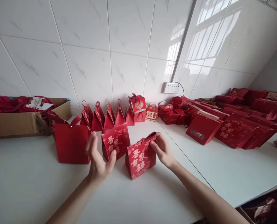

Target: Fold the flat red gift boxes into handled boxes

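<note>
A red paper gift box (pixel 142 158) with pale gold Chinese characters stands on the white table, slightly turned. My right hand (pixel 164 150) pinches its folded top edge at the right corner. To the left, my left hand (pixel 100 161) is raised with thumb and fingers apart, holding nothing. Just behind that hand stands a second printed gift box (pixel 115 140), partly covered by the fingers. Farther left is a plain red gift box (pixel 71 144) with a ribbon at its top, close to my left fingers.
Small peaked red boxes (pixel 98 116) with loops line the tiled wall, beside a round-topped box (pixel 138 104). Many red bags (pixel 236 129) crowd the right side. A cardboard carton (pixel 14 124) of red ribbons sits at left. A power strip (pixel 171 87) hangs on the wall.
</note>
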